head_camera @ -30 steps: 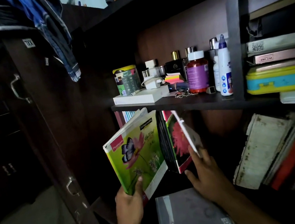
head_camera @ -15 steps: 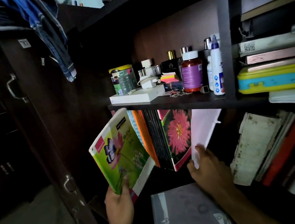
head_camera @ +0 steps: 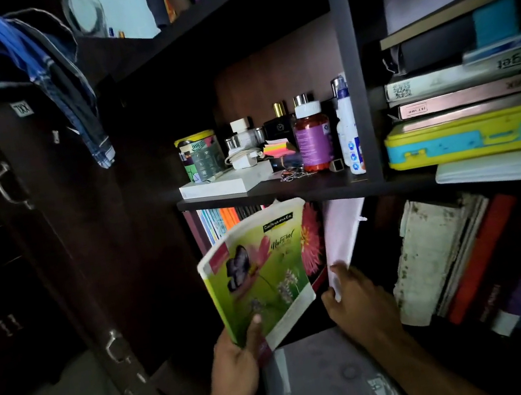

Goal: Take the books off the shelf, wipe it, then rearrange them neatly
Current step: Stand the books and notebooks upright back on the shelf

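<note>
Grey folder: lying nearest the camera between the two forearms, its near end running out of the bottom of the view; surface dim and hard to read.
Left hand: gripping the lower edge of the green notebook, thumb lying across the cover, fingers hidden behind it.
Right hand: reaching into the lower shelf, thumb and fingers pinching the bottom edge of the white paper; fingertips partly hidden behind the sheet.
Green notebook: being held tilted in front of the lower shelf opening, clear of the row behind; cover showing a butterfly on a pink flower, a red corner tab and a black brand label, white border; small print blurring.
White paper: standing tilted just right of the flower book; its top going out of sight under the shelf board.
Flower book: upright in the lower shelf, mostly hidden behind the green notebook; only a red bloom showing.
Row of spines: standing at the left of the lower shelf, lower parts hidden, titles not readable.
Leaning books: slanting at the right of the lower shelf, in shadow, far ones cut off by the frame.
Upper shelf: carrying a white box, an orange bottle and a yellow tin; things behind them too dark to name.
</note>
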